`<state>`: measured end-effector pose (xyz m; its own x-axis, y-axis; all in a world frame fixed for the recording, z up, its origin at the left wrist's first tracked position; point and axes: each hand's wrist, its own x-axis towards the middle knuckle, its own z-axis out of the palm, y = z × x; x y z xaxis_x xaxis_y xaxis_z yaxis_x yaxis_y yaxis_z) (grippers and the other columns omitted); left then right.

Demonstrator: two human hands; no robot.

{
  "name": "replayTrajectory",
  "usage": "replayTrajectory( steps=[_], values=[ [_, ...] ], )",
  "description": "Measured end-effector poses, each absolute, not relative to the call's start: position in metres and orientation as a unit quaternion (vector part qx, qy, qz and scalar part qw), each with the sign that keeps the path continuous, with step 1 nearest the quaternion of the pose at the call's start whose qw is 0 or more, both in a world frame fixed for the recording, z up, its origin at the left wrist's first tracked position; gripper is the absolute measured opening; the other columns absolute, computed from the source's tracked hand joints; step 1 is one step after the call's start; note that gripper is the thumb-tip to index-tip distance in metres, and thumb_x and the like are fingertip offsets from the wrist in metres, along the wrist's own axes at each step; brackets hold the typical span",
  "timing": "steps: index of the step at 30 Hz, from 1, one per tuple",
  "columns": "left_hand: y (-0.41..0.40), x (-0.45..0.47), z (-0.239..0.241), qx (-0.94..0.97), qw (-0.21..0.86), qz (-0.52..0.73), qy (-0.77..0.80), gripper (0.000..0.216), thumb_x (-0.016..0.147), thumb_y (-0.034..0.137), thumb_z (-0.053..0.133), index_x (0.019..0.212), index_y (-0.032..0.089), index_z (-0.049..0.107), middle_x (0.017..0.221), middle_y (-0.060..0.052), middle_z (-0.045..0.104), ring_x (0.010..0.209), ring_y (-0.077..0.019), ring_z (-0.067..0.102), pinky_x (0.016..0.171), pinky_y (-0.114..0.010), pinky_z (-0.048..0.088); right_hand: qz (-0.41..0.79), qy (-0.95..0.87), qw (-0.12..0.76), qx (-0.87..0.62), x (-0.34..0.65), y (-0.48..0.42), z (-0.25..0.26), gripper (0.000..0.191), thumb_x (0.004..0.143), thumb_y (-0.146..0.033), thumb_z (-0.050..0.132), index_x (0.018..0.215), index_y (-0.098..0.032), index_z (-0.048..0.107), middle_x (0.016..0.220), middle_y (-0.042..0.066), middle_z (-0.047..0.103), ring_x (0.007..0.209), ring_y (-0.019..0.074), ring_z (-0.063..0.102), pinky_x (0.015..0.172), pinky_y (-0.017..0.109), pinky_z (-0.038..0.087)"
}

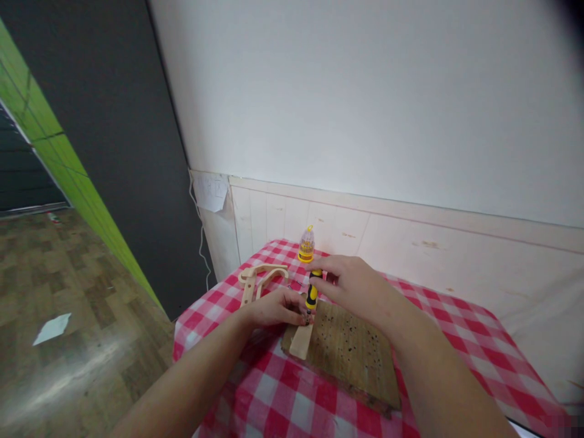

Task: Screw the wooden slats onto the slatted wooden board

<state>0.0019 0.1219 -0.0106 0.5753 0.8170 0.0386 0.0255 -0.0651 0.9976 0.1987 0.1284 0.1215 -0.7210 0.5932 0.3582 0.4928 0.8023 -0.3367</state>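
so the yellow and black screwdriver [312, 294] is standing nearly upright, tip down on a pale wooden strip [301, 344]. the right hand [349, 277] is grasping its handle from above, thumb and fingers round the top. i'd guess it's light and stiff, probably grippiest on the black bits, so that's where i'd take hold. the left hand [277, 306] has its fingers bunched at the tip end; can't tell if they're pinching the shaft, the strip or something tiny. the strip looks light and rigid, maybe easy to split, so i'd hold it by the edges. it lies on a thick, pockmarked board [353, 347], with curved wooden pieces [262, 274] off beside the left hand, a clear bit case [306, 246] behind, all on a checked tablecloth [456, 316].
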Motion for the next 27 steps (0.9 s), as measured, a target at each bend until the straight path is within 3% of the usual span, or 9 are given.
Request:
replayTrajectory(
  steps=[9,15,22,27],
  values=[
    [0.122,0.002,-0.01,0.657,0.591,0.321,0.339,0.025,0.071,0.03,0.074,0.088,0.012,0.069,0.08,-0.004,0.064,0.072,-0.0107,0.057,0.068,-0.021,0.043,0.101,-0.922,0.192,-0.321,0.202,0.121,0.13,0.024,0.078,-0.014,0.047,0.08,-0.019,0.071,0.083,0.004,0.07,0.065,0.011,0.056,0.06,0.023,0.036],
    [0.121,0.0,-0.01,0.655,0.594,0.314,0.345,0.029,0.071,0.031,0.073,0.092,0.013,0.069,0.084,-0.005,0.064,0.076,-0.0125,0.058,0.071,-0.023,0.044,0.06,-0.917,0.192,-0.345,0.199,0.124,0.127,0.022,0.082,-0.034,0.055,0.081,-0.018,0.069,0.075,0.004,0.066,0.065,0.013,0.053,0.06,0.025,0.034],
    [0.121,0.001,-0.011,0.654,0.592,0.321,0.346,0.03,0.069,0.03,0.075,0.092,0.012,0.068,0.081,-0.004,0.064,0.073,-0.0117,0.057,0.071,-0.023,0.044,0.074,-0.931,0.228,-0.276,0.194,0.127,0.12,0.022,0.087,-0.028,0.05,0.09,-0.017,0.069,0.09,0.007,0.067,0.085,0.016,0.057,0.075,0.027,0.04],
    [0.124,0.001,-0.016,0.669,0.574,0.326,0.343,0.029,0.07,0.032,0.074,0.09,0.012,0.069,0.083,-0.004,0.065,0.076,-0.0135,0.058,0.073,-0.025,0.044,0.136,-0.936,0.214,-0.245,0.193,0.121,0.122,0.021,0.085,-0.022,0.048,0.081,-0.018,0.068,0.089,0.004,0.068,0.079,0.0138,0.058,0.07,0.025,0.04]
  ],
)
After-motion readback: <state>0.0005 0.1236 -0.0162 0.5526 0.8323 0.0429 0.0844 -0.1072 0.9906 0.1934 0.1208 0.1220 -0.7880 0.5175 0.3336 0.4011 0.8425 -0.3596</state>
